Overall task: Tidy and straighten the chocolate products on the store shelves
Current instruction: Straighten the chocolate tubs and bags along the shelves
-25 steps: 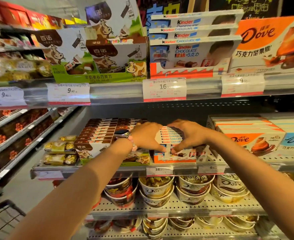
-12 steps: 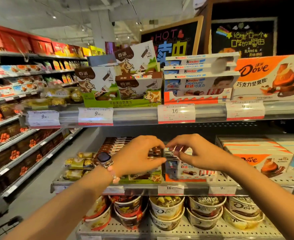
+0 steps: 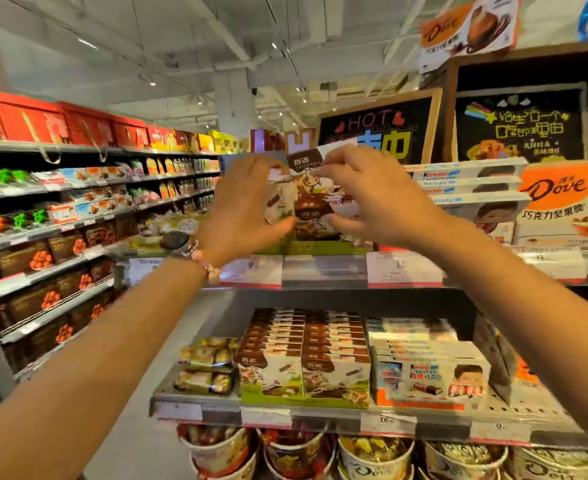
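I've lifted both hands off the Kinder boxes [image 3: 427, 379] on the lower shelf [image 3: 320, 408] and up to the cow-print chocolate boxes [image 3: 311, 209] on the upper shelf [image 3: 323, 271], so that lower row looks finished and this stack is next. My left hand [image 3: 242, 209] curls its fingers round the boxes' left edge, wrist cocked back. My right hand [image 3: 372, 199] pinches the tilted top box [image 3: 304, 161] at its upper corner, thumb at the stack's right side.

**Hands moved from lower shelf to upper shelf**

Both hands have left the Kinder boxes [image 3: 427, 375] on the lower shelf [image 3: 320, 415]. The left hand [image 3: 247, 206] and right hand [image 3: 372, 199] now grip the cow-print chocolate box [image 3: 308, 188] on the upper shelf [image 3: 323, 271]. Camera view has tilted upward.
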Demonstrator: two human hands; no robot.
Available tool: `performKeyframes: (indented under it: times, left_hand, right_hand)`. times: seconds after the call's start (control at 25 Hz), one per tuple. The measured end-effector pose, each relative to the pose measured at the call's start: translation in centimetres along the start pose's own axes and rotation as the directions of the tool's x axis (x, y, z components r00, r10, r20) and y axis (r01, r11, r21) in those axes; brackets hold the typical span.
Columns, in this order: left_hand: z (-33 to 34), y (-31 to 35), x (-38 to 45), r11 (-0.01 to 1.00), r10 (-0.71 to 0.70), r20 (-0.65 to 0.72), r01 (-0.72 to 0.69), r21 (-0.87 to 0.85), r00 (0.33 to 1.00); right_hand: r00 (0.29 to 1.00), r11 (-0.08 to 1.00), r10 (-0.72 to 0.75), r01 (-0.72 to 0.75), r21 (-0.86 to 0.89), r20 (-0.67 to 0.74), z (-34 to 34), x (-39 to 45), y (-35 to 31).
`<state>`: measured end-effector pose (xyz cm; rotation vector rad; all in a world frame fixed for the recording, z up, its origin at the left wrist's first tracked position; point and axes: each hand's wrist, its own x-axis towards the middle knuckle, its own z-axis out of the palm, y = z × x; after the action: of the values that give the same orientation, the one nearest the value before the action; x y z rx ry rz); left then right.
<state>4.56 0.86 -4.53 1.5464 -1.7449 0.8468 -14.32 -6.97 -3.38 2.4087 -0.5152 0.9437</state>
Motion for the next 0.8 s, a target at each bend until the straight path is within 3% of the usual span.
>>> performKeyframes:
  times: [0.08,0.16,0.24,0.44,0.64,0.72,0.8]
  left_hand:
    - [-0.7,-1.3,1.9,0.993,-0.114,0.225,0.107,0.044,0.968]
    - [-1.1,-2.4,3.3,0.991,-0.132,0.437,0.102,0.092,0.89]
    - [-1.0,-3.7,3.9,0.99,-0.138,0.541,0.133,0.047,0.83]
    - [-0.1,-4.8,3.9,0.999,-0.028,0.43,0.038,-0.014,0.902]
    - [-0.2,-4.6,3.8,1.0,-0.016,0.446,0.025,-0.014,0.895]
    - [-0.1,-3.7,4.1,0.988,-0.017,0.435,-0.052,0.146,0.9]
    - [0.2,-2.3,4.7,0.984,0.021,0.417,-0.092,0.152,0.909]
  right_hand:
    - [0.973,0.994,0.051,-0.028,-0.104,0.227,-0.2,2.3,1.0]
    - [0.888,0.994,0.102,-0.08,-0.069,0.449,-0.3,3.9,1.6]
    - [0.816,0.994,0.092,-0.105,-0.01,0.571,-0.1,4.7,1.9]
    - [0.803,0.971,0.029,-0.163,0.173,0.596,-0.7,6.7,2.8]
    - [0.736,0.974,0.045,-0.183,0.134,0.676,-0.3,7.9,3.0]
    - [0.762,0.971,0.051,-0.189,0.147,0.645,-0.1,7.6,2.8]
    - [0.836,0.979,0.051,-0.15,0.138,0.547,-0.3,7.3,3.0]
